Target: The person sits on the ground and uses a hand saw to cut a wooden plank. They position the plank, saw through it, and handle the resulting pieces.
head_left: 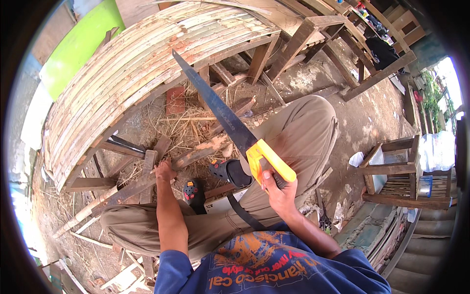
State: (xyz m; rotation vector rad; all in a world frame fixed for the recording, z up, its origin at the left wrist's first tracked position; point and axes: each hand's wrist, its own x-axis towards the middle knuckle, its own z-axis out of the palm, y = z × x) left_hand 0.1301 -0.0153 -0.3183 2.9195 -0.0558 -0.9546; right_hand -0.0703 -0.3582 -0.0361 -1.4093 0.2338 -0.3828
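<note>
A hand saw (220,112) with a long dark blade and a yellow handle is in my right hand (280,193), which is closed round the handle. Its blade is raised in the air, pointing up and to the left, with the tip in front of the slatted bench. My left hand (165,170) is lower and to the left, its fingers curled on a worn wooden beam (129,190). This beam runs slantwise near my knee. Just beyond the left hand lies a rough, peeling piece of wood (204,151). The blade is apart from the wood.
A curved bench of pale slats (122,73) spans the upper left. Beneath it are a red brick (175,100) and scattered straw (188,132). Wooden frames (313,44) stand at upper right, and a small wooden stool (391,169) at right. My clogs (195,196) are between the legs.
</note>
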